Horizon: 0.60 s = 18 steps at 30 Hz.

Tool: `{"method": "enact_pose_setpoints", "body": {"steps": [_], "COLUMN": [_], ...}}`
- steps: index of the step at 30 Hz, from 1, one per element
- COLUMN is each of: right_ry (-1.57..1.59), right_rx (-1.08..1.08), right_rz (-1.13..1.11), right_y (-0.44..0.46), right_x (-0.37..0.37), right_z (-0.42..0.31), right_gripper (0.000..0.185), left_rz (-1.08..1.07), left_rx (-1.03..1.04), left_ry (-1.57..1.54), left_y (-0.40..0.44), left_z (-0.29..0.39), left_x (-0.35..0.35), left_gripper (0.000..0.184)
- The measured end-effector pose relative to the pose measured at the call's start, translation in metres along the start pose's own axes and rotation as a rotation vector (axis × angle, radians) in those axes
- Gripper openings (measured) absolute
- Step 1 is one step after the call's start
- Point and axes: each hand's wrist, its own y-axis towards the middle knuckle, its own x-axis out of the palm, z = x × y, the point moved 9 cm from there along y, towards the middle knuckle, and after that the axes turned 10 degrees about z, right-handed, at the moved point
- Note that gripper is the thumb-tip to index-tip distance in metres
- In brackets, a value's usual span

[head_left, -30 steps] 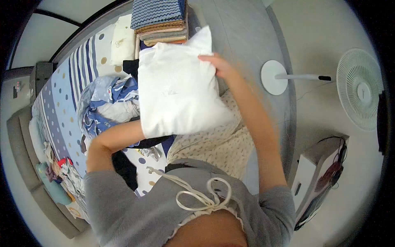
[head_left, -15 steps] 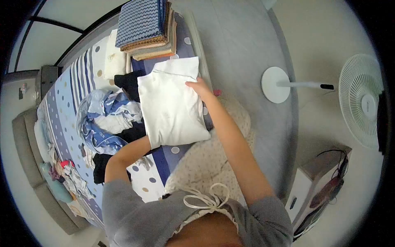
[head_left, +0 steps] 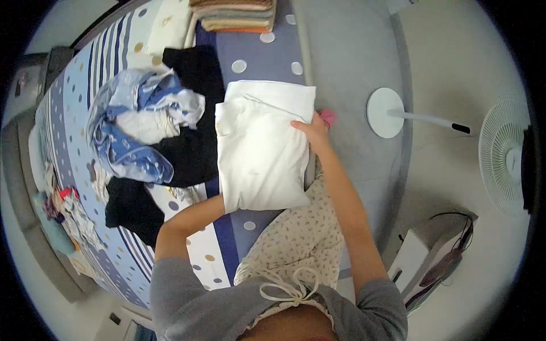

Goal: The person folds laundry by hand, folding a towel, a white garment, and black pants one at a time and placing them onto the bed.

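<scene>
A second ago the white cloth point(head_left: 264, 162) reached up against the towels point(head_left: 236, 17); now spotted sheet point(head_left: 259, 52) shows between them. It's folded, at the bed's edge point(head_left: 305, 48), the right hand point(head_left: 311, 132) pinching it, thumb on top. The left hand is hidden underneath; I can't tell its fingers. Black clothes point(head_left: 187, 159) and a blue bundle point(head_left: 133, 156) crowd the left; a fan point(head_left: 503, 159) stands right.

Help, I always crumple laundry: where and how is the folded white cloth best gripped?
Probably grip the folded white cloth by its right edge, coming from the right, thumb on top, other palm underneath. It looks wide, flat and layered, so holding one edge may unfold it. The right hand is at that edge; the left forearm runs beneath, its hand hidden.
</scene>
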Motion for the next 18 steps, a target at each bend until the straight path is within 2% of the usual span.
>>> {"method": "enact_pose_setpoints", "body": {"steps": [3,6,8,10,12,15,18], "right_ry": [-0.023,-0.337,-0.442,-0.775,-0.988,-1.322,-1.416], "right_rx": [-0.229,-0.804,-1.004,-1.046,-0.835,-0.47,-0.27], "right_rz": [0.209,0.471,0.207,0.047,-0.017,-0.175,-0.329], "right_y": [-0.017,-0.045,-0.038,-0.035,-0.022,-0.006,0.0], "right_x": [-0.014,-0.006,0.057,0.125,0.168,0.188,0.191], "right_z": [-0.012,-0.09,-0.112,-0.115,-0.108,-0.104,-0.1], "right_gripper": [0.058,0.059,0.06,0.066,0.068,0.064,0.057], "left_rz": [-0.005,-0.023,-0.024,-0.028,-0.03,-0.047,-0.06], "left_rx": [0.033,0.064,0.084,0.096,0.107,0.102,0.09], "left_ry": [-0.022,-0.025,-0.018,-0.012,-0.008,-0.002,-0.009], "left_y": [-0.004,-0.003,-0.007,-0.009,-0.01,-0.01,-0.009], "left_z": [-0.016,-0.023,-0.027,-0.025,-0.023,-0.022,-0.022], "left_x": [0.001,0.002,-0.001,-0.004,-0.001,0.007,0.008], "left_gripper": [0.036,0.036,0.036,0.036,0.035,0.035,0.035]}}
